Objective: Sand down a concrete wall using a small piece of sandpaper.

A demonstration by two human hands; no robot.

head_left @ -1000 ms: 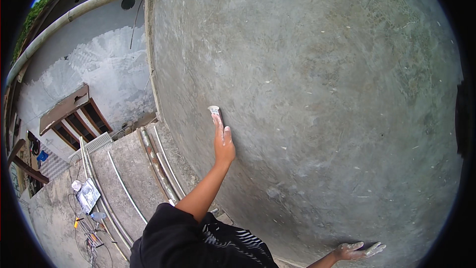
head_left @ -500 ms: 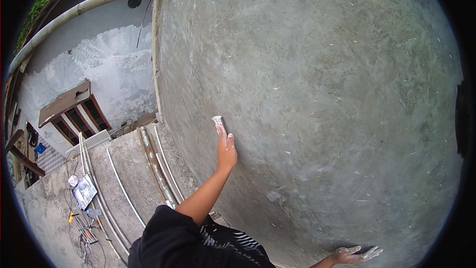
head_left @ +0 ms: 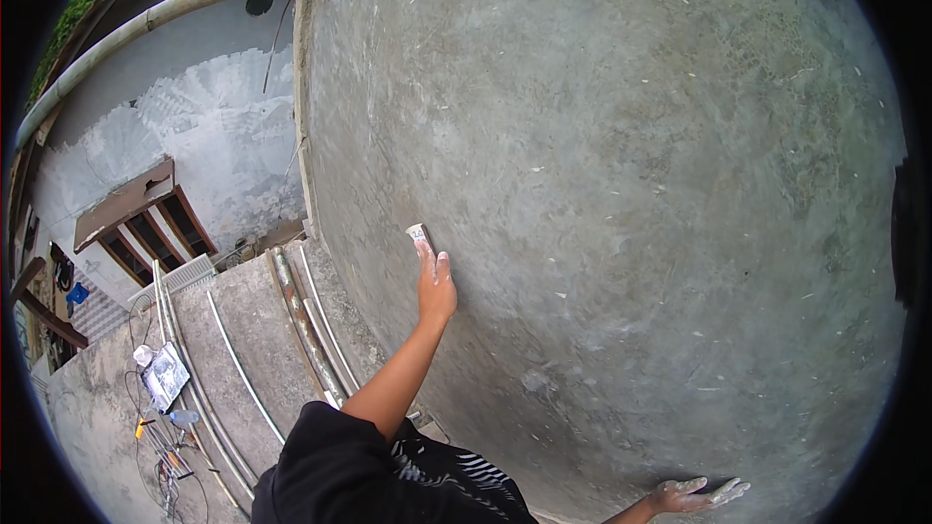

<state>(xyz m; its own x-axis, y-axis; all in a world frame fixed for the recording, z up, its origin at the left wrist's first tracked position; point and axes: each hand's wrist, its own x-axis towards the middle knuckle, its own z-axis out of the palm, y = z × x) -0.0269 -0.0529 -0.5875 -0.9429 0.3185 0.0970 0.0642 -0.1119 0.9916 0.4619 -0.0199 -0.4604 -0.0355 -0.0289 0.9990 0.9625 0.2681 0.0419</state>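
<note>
My left hand (head_left: pixel 437 293) is stretched up against the grey plastered wall (head_left: pixel 631 184), its fingers closed on a small pale piece of sandpaper (head_left: pixel 416 233) with printing on its back. The sandpaper lies flat on the wall under the fingertips, which are white with dust. Low at the right, my right hand (head_left: pixel 697 496) is open, its dusty fingers apart and nothing in them. It is beside the wall; whether it touches the surface I cannot tell.
Below at left, long pipes and poles (head_left: pixel 303 325) lie across a concrete floor (head_left: pixel 238 301). A rectangular panel (head_left: pixel 167 375), a clear bottle (head_left: pixel 183 416) and tangled tools and wires (head_left: pixel 167 451) lie farther left. A bamboo pole (head_left: pixel 184 8) spans the upper left, before a house wall with a window (head_left: pixel 155 233).
My left hand and the sandpaper have moved slightly left and up along the wall. My right hand stays almost in place. The whole view has shifted a little.
</note>
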